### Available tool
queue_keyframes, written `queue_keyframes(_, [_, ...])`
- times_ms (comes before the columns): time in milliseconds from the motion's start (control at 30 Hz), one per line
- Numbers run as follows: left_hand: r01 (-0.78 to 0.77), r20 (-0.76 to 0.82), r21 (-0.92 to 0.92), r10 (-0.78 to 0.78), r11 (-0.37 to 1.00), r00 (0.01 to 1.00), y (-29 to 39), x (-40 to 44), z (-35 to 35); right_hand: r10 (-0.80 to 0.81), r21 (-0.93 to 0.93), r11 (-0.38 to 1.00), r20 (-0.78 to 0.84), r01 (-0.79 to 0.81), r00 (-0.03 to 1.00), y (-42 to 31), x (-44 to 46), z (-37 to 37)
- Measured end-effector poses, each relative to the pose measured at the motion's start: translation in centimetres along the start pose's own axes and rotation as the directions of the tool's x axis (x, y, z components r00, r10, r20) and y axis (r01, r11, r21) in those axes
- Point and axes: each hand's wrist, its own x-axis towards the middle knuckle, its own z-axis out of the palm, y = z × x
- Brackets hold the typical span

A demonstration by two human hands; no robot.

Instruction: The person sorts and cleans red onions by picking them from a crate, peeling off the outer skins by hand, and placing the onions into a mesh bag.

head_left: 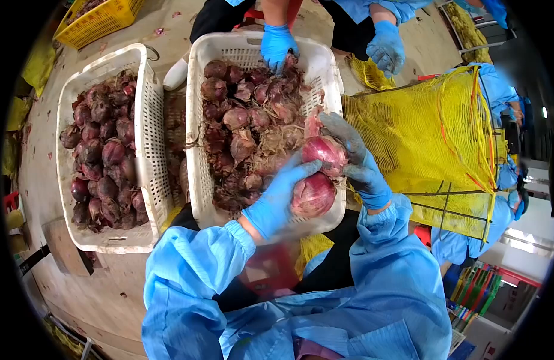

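Both my hands wear blue gloves, and they meet above the near right part of a white crate (194, 174) of red onions. In my left hand (274, 201) is a smooth, peeled-looking red onion (314, 195), its fingers closed round the left side. My right hand (360, 162), its glove dirty on the back, is closed on a second shiny red onion (324, 153) just above the first. The two onions nearly touch. A loose piece of pinkish skin (313, 122) stands up beside the upper onion. Below lie rough, dry-skinned onions (242, 144) and loose husks.
Another person's gloved hand (278, 48) reaches into the crate's far side; their other hand (386, 49) is to its right. A second white crate of onions (146, 126) stands left. Yellow mesh netting (409, 126) on a frame stands right. A yellow crate (103, 27) sits far left.
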Motion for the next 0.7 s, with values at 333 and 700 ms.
queue_keyframes(333, [-0.015, -0.227, -0.077, -0.003, 0.997, 0.974, 2.5, -0.9, 1.8, -0.1, -0.23, 0.965, 0.104, 0.122, 0.99, 1.9, 0.2, -0.1])
queue_keyframes(700, [0.076, -0.2, -0.042, -0.083, 0.996, 0.976, 4.4, -0.8, 2.9, 0.322, 0.17, 0.944, -0.287, -0.282, 0.902, 2.6, -0.7, 0.2])
